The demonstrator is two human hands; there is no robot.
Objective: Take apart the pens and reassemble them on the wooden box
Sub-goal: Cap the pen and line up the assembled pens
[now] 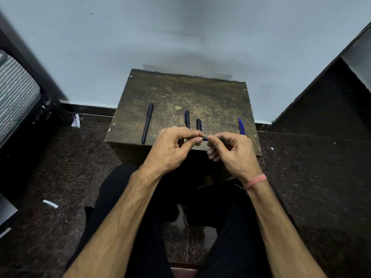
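A dark wooden box (210, 101) stands in front of me against the wall. On its top lie a whole black pen (147, 123) at the left, two black caps (187, 119) (199, 124) in the middle, and blue refills (241, 126) near the right edge. Over the box's front edge my left hand (170, 149) grips a short black pen barrel (204, 138). My right hand (230, 149) pinches the barrel's end, where a sliver of blue shows behind the fingers. Most of the barrel is hidden inside my left fist.
My legs in black trousers sit below the box on a dark speckled floor (311, 177). A striped cushion (14, 93) is at the left, dark furniture (331, 93) at the right. Scraps of white paper (76, 121) lie on the floor.
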